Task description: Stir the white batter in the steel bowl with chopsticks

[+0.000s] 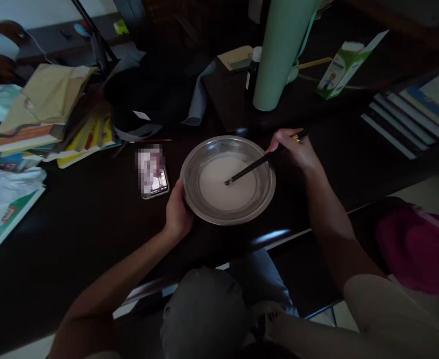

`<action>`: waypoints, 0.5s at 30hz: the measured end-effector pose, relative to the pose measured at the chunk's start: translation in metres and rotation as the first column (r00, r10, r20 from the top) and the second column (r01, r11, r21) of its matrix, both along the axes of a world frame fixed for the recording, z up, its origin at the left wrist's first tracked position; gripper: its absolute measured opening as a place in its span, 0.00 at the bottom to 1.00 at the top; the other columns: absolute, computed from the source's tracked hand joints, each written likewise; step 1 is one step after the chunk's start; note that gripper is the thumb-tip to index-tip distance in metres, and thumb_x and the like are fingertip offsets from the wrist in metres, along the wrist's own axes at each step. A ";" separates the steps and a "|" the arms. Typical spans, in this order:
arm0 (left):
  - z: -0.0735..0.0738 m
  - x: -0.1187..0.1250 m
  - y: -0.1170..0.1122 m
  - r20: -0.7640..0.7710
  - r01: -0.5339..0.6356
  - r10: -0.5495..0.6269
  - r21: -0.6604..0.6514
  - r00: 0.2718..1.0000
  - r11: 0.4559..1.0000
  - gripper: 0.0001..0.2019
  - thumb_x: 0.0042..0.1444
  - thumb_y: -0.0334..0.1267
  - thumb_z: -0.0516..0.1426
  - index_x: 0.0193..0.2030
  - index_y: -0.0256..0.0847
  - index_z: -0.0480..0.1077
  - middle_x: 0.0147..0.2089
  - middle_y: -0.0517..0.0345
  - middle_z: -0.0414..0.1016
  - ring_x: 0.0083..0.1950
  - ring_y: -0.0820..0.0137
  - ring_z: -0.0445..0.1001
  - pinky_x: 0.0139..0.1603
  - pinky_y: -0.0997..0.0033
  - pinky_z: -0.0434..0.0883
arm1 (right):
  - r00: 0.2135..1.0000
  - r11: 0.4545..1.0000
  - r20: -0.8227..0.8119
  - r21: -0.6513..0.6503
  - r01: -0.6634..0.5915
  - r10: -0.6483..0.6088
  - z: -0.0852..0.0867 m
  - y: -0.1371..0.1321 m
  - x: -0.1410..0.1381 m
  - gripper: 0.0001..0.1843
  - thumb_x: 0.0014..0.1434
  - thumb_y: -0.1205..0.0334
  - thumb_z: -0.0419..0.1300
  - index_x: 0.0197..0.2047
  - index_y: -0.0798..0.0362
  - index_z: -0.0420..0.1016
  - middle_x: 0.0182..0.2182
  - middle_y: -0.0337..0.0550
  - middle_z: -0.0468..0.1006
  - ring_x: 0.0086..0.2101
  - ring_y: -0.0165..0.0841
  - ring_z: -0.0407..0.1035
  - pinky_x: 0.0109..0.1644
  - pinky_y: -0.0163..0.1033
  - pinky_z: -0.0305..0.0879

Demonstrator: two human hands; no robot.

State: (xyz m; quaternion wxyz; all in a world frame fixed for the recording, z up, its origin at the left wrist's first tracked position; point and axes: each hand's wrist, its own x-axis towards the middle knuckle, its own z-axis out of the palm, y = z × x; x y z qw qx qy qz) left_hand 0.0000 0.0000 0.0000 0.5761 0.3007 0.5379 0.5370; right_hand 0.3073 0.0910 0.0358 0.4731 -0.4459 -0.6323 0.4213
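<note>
A round metal bowl [228, 219] with a wide rim stands on the dark table, with a pale, milky liquid [219, 172] in its bottom. My left hand [178, 212] holds the bowl by its left side, and most of those fingers are hidden beneath the rim. Over the bowl's right edge, my right hand [292, 149] is closed around a slim black pen-like stick [252, 167] with gold bands near its upper end. The stick slants down to the left, its tip at the liquid; whether it touches the surface I cannot tell.
Left of the bowl lies a lit phone [154, 172]. Behind it are a black bag [159, 89] and piled books [47, 99]. A tall green bottle [284, 50], a small dark bottle [252, 70] and a green-white box [341, 70] stand beyond the bowl. More books [409, 119] are stacked right.
</note>
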 end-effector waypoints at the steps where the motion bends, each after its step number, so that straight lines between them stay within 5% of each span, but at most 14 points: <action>1: -0.003 0.002 0.001 0.031 -0.036 0.038 -0.035 0.999 0.999 0.16 0.59 0.55 0.56 0.42 0.49 0.78 0.48 0.58 0.83 0.57 0.56 0.79 0.56 0.54 0.77 | 1.000 1.000 -0.009 -0.007 -0.005 0.005 0.000 0.000 0.001 0.25 0.58 0.37 0.62 0.22 0.48 0.78 0.21 0.39 0.77 0.26 0.32 0.73 0.32 0.39 0.68; 6: -0.020 0.005 -0.001 0.136 -0.068 0.074 -0.045 0.988 0.997 0.20 0.55 0.61 0.58 0.39 0.48 0.79 0.45 0.56 0.85 0.55 0.56 0.80 0.55 0.57 0.78 | 0.985 0.985 0.024 -0.034 -0.168 0.169 -0.003 0.001 -0.001 0.21 0.57 0.40 0.65 0.26 0.48 0.81 0.26 0.40 0.81 0.31 0.33 0.77 0.37 0.39 0.71; 11: -0.025 0.008 -0.003 0.110 -0.064 0.058 0.055 0.992 0.996 0.21 0.54 0.62 0.59 0.42 0.48 0.79 0.49 0.59 0.84 0.60 0.57 0.78 0.60 0.58 0.75 | 0.999 0.999 -0.050 0.037 0.016 -0.014 -0.007 0.004 0.004 0.23 0.58 0.39 0.64 0.23 0.48 0.79 0.21 0.40 0.78 0.26 0.33 0.74 0.32 0.41 0.70; 15: -0.017 0.015 -0.002 0.177 -0.146 0.133 0.062 0.975 0.987 0.18 0.52 0.57 0.61 0.38 0.44 0.77 0.46 0.59 0.84 0.62 0.58 0.76 0.63 0.62 0.72 | 0.996 0.996 -0.027 -0.013 -0.085 0.084 -0.006 0.002 0.002 0.25 0.57 0.38 0.64 0.22 0.49 0.79 0.21 0.41 0.78 0.26 0.34 0.75 0.32 0.41 0.70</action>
